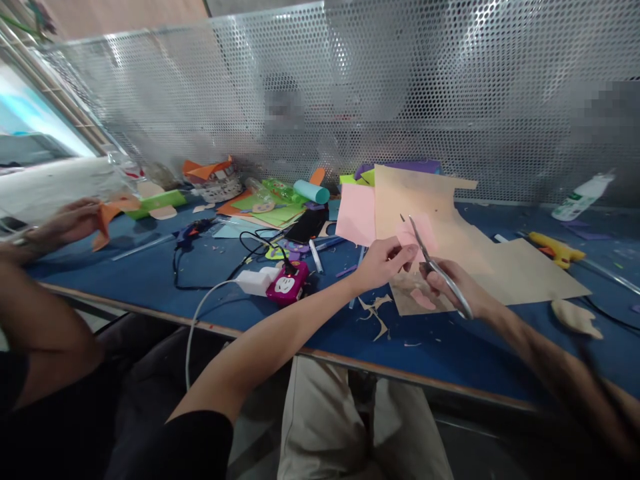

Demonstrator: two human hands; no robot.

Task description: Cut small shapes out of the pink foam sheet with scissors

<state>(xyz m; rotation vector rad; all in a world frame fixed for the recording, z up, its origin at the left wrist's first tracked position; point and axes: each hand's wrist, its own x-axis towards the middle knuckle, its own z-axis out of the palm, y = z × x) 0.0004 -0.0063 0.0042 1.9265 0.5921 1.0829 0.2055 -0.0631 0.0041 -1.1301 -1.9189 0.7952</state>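
My right hand (463, 283) is closed round a pair of scissors (450, 283), whose blades point away from me with their tips slightly apart. Just left of the blades, my left hand (383, 263) pinches a small pink paper piece (417, 230); its far part shows beyond the fingers. Both hands are above large tan paper sheets (480, 260) spread on the blue table. A pink scrap (423, 299) lies on the tan paper below my hands. Behind my left hand is a larger pink sheet (356, 217).
Thin tan offcuts (377, 317) lie near the front edge. To the right are a yellow glue gun (557, 248) and a white bottle (583, 197). A magenta power adapter (287, 283) with cords stands left. At far left, another person's hand (70, 220) holds orange paper.
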